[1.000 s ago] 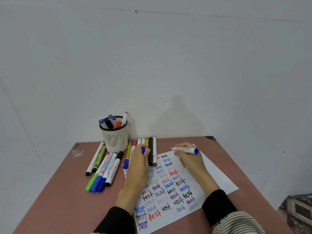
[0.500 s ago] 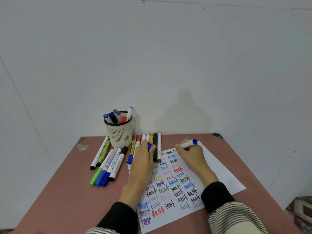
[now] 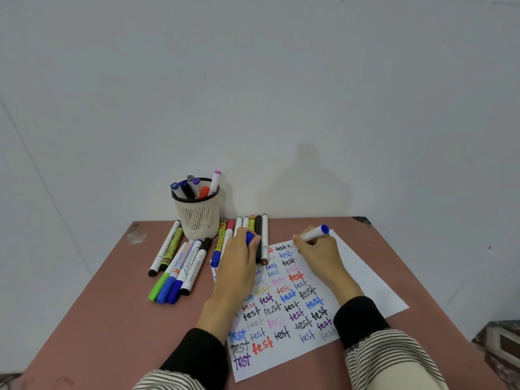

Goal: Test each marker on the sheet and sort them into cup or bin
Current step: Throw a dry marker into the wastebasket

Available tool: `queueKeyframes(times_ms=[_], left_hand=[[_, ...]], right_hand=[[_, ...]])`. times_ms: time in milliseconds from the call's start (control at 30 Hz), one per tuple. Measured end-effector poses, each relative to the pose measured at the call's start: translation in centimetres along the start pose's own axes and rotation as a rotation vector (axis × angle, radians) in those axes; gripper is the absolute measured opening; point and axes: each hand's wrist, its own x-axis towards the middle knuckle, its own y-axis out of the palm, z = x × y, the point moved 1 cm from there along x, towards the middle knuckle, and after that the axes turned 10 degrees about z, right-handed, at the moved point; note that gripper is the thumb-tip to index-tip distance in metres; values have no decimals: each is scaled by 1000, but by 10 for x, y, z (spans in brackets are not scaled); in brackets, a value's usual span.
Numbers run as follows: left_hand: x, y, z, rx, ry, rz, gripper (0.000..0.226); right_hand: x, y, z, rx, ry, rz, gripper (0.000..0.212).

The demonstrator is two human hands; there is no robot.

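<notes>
Right hand grips a white marker with a blue end, its tip down at the far end of the sheet, where the top row of "test" words stops. Left hand lies on the sheet's left part and pinches a blue cap between thumb and fingers. The white right strip of the sheet is unwritten, and bare worktop lies to the near left and beyond the sheet's right edge. The cup stands at the worktop's far edge by the wall, holding six markers. Six more lie in a loose fan in front of it, and a row of seven lies between the cup and the sheet, partly hidden by the left hand. No bin is in view. A second ago the marker lay nearly level above the sheet; it is now tilted up with its tip on the paper.
</notes>
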Motion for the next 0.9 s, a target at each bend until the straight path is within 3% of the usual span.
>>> queueKeyframes(times_ms=[900], left_hand=[[1,0,1,10,-15,22,19]], right_hand=[[1,-2,-1,-62,2,-120,16]])
